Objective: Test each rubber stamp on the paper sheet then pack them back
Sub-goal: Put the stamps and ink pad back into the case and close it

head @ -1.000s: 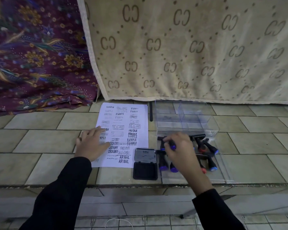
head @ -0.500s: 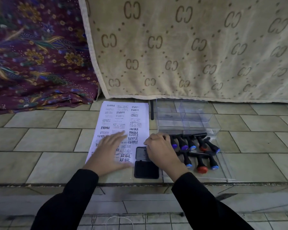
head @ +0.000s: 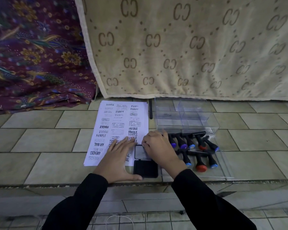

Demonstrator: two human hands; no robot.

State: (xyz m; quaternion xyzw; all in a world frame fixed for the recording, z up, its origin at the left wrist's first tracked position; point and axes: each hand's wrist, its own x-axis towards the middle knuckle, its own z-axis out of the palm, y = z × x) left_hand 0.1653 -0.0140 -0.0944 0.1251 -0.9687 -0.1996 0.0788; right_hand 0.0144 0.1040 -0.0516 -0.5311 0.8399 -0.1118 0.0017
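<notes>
Moved: right hand (head: 158,146) gone left, off the rubber stamps (head: 180,140) and onto the ink pad (head: 140,152); left hand (head: 120,156) slid right across the paper sheet (head: 123,120), from its left edge to its lower right part.
Purple floral cloth (head: 32,55): far left, heaped at the back of the tiled ledge (head: 40,140); well apart from the work.
Paper sheet: flat on the ledge, long axis running away from the person; covered in prints such as SAMPLE, FRAGILE and AIR MAIL; touching or just beside the ink pad on its right.
Left hand: open, pressed flat on the sheet, pinning it; covering the lower right corner, so likely in the way of a print there.
Ink pad: lid folded open toward the person; between sheet and tray.
Right hand: curled down over the pad; contents hidden beneath it, so impossible to tell whether a stamp is pinched there.
Black pen (head: 150,110): behind, between sheet and clear box (head: 189,117).
Rubber stamps: eight lying in the clear tray (head: 223,170), just right of the right hand; long axes roughly front to back, coloured knobs toward the person; nearer the right hand, judged an easy sideways reach.
Beige blanket (head: 189,47): hanging behind everything.
</notes>
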